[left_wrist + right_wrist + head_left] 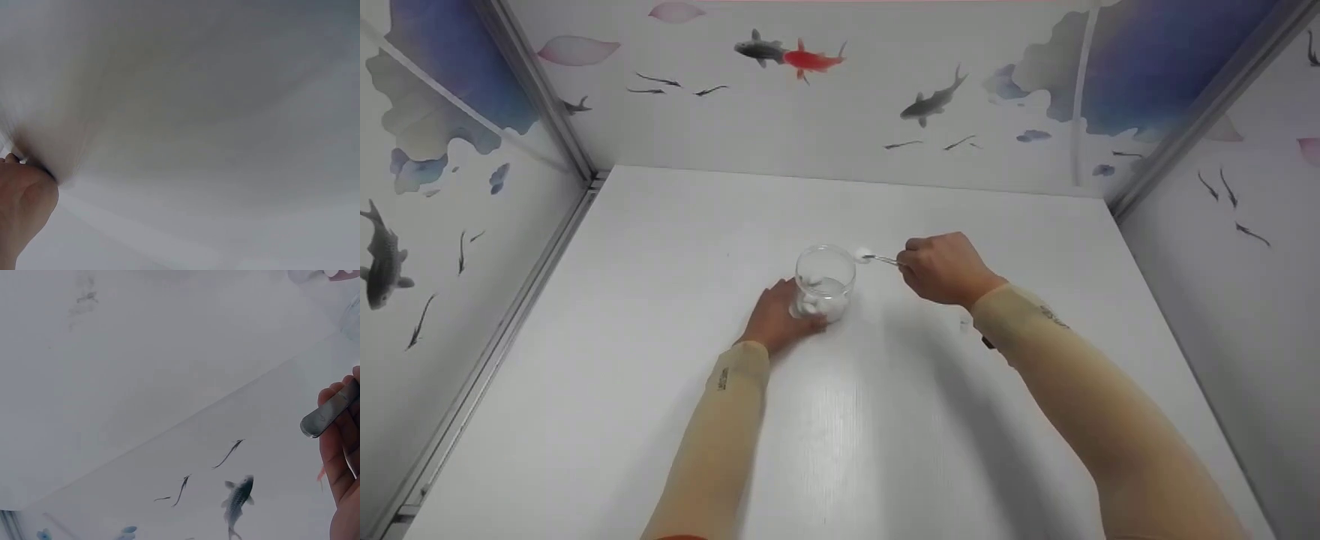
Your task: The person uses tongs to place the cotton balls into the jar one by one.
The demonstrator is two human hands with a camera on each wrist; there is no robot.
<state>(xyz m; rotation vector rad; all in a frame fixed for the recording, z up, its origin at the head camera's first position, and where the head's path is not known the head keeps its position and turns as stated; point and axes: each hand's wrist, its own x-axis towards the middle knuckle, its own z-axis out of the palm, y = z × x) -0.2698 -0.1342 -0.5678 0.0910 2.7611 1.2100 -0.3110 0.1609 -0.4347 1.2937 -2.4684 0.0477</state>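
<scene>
A clear glass jar (826,262) stands on the white table with several white cotton balls (814,304) in its lower part. My left hand (781,319) grips the jar low down, thumb in front and fingers behind its left side. Just right of the jar's rim, metal tweezers (887,261) hold one white cotton ball (863,255). My right hand (945,266) pinches these tweezers, and their flat rear end (323,421) sticks out of the hand in the right wrist view. Only part of my left hand (25,202) shows in the left wrist view; the jar is hidden there.
A small clear object (964,322), too faint to identify, lies by the right forearm. White panels (840,135) printed with fish enclose the table (675,247) at the back and both sides.
</scene>
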